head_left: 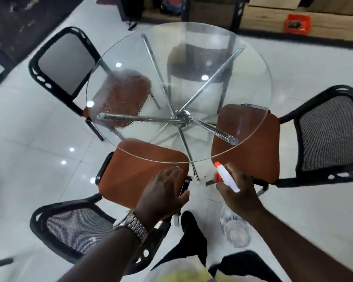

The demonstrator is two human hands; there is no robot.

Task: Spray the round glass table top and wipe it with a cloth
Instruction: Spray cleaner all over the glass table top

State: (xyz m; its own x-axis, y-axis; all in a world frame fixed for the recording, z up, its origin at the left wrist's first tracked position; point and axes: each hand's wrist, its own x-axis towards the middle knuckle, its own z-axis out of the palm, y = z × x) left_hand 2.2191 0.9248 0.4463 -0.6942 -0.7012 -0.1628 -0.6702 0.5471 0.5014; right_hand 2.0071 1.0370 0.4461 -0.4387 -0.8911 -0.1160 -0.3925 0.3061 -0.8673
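A right hand (235, 192) is gripping a clear plastic spray bottle with a white-and-orange trigger head (226, 176), its nozzle pointing toward the near edge of the round glass table top (251, 66). The left hand (163, 192), loosely open and holding nothing, is hovering just short of that edge. Droplets (120, 98) are beading on the glass's left side; a blurred pale shape (181, 275), well short of the table, is possibly the cloth.

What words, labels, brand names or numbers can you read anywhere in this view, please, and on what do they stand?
No text can be read.
The spray bottle shows no label on its clear body.
The wristwatch shows only its metal band, no dial.
The red crate is too blurred to tell.
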